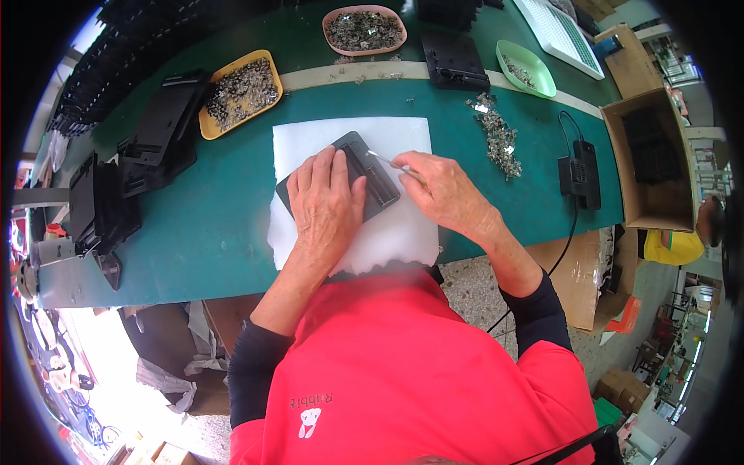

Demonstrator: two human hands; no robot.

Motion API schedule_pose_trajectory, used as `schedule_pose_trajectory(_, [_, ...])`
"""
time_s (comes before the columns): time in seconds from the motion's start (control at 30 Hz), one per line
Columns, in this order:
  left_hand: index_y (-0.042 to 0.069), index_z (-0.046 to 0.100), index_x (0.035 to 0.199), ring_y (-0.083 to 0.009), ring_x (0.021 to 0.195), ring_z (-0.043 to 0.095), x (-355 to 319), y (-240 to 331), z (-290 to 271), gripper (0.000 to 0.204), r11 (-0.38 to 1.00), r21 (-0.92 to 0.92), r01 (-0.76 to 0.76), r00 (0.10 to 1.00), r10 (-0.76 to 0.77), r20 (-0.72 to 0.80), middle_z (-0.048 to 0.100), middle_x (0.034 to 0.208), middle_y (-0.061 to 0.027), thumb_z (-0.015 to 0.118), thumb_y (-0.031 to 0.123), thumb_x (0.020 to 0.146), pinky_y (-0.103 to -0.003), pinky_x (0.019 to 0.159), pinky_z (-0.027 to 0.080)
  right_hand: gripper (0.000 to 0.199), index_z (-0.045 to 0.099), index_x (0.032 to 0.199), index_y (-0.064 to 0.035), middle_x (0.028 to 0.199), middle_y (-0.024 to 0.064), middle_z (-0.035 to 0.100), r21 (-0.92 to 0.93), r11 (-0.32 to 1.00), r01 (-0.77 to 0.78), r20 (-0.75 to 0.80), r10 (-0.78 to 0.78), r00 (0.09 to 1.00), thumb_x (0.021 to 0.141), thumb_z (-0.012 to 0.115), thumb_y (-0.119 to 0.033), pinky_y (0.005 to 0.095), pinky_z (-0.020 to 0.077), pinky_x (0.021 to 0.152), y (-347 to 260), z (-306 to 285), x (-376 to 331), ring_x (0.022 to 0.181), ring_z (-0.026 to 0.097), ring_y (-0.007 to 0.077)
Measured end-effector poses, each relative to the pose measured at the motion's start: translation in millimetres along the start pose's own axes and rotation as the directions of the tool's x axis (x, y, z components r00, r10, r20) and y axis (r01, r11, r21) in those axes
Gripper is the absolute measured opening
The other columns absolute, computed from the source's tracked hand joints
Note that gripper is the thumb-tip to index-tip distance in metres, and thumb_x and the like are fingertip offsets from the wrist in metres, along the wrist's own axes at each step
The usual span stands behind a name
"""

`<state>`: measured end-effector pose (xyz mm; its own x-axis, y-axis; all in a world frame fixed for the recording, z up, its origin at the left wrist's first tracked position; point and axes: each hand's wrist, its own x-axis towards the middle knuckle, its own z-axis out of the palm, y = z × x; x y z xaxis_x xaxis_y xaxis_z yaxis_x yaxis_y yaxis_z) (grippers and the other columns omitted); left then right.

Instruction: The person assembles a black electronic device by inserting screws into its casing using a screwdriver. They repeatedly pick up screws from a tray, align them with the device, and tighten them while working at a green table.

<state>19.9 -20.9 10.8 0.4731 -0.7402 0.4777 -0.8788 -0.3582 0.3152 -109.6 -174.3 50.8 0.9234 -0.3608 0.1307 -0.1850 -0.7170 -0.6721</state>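
Note:
A black plastic housing (377,180) with a long recessed slot lies at a slant on a white foam sheet (395,240). My left hand (322,198) rests on its left part, fingers stretched flat and covering much of it. Between the thumb and fingers of my right hand (449,192) is a thin pen-like tool (385,160) with a pale, metal-looking tip. That tip points at the housing's upper right edge; whether it touches cannot be made out. Part of the tool is hidden behind my fingers.
Small metal parts fill a yellow tray (204,122), a pink tray (326,43) and a green tray (549,84). More lie in a loose pile (500,139). Black housings (159,132) are stacked left. A black power adapter (575,177) with a cable and a cardboard box (659,213) stand right.

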Motion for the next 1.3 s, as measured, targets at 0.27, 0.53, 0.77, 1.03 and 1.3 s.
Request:
schedule_pose_trajectory(0.27, [0.009,0.065,0.115,-0.0342,0.121,0.051,-17.9,20.1,-9.8,0.040,0.995,-0.091,-0.050,0.996,0.056,0.062,0.056,0.123,-0.0134,0.074,0.013,0.076,-0.050,0.103,0.037,0.027,0.062,0.115,-0.0012,0.084,0.0195,0.066,-0.261,0.963,-0.073,0.092,0.100,0.991,0.088,0.055,-0.004,0.0436,0.0519,0.066,-15.2,3.8,-16.2,0.075,0.065,0.0375])
schedule_pose_trajectory(0.53, [0.009,0.064,0.119,-0.0344,0.124,0.048,-22.2,24.2,-7.5,0.043,0.996,-0.085,-0.040,0.995,0.047,0.085,0.054,0.127,-0.0135,0.073,0.017,0.078,-0.052,0.105,0.033,0.031,0.061,0.119,-0.0031,0.081,0.0179,0.065,-0.330,0.943,-0.041,0.086,0.073,0.994,0.089,0.055,-0.003,0.0430,0.0520,0.063,-23.4,5.0,-18.6,0.072,0.065,0.0356])
schedule_pose_trajectory(0.77, [0.010,0.063,0.120,-0.0343,0.124,0.047,-23.6,23.4,-4.1,0.043,0.997,-0.067,-0.046,0.996,0.051,0.077,0.053,0.128,-0.0133,0.073,0.018,0.079,-0.052,0.105,0.033,0.032,0.059,0.121,-0.0015,0.080,0.0174,0.066,-0.379,0.925,-0.019,0.107,0.064,0.992,0.089,0.054,-0.003,0.0426,0.0527,0.062,-22.6,8.1,-16.5,0.071,0.065,0.0350])
schedule_pose_trajectory(1.03, [0.008,0.065,0.117,-0.0368,0.121,0.049,-25.4,17.9,1.0,0.044,0.992,-0.073,-0.105,0.993,0.108,0.042,0.054,0.126,-0.0146,0.075,0.017,0.076,-0.053,0.101,0.037,0.040,0.057,0.122,0.0008,0.080,0.0173,0.066,-0.548,0.836,-0.030,0.150,0.134,0.980,0.082,0.057,-0.002,0.0399,0.0557,0.062,-42.8,13.5,-12.7,0.071,0.068,0.0339])
schedule_pose_trajectory(1.3, [0.002,0.063,0.115,-0.0386,0.118,0.049,-28.3,15.0,6.4,0.040,0.983,-0.110,-0.145,0.989,0.144,-0.017,0.054,0.124,-0.0180,0.070,0.015,0.077,-0.053,0.099,0.037,0.024,0.059,0.103,0.0062,0.076,0.0205,0.066,-0.590,0.807,-0.007,0.279,0.212,0.937,0.083,0.058,-0.008,0.0424,0.0557,0.062,-69.4,4.4,8.9,0.072,0.068,0.0361])
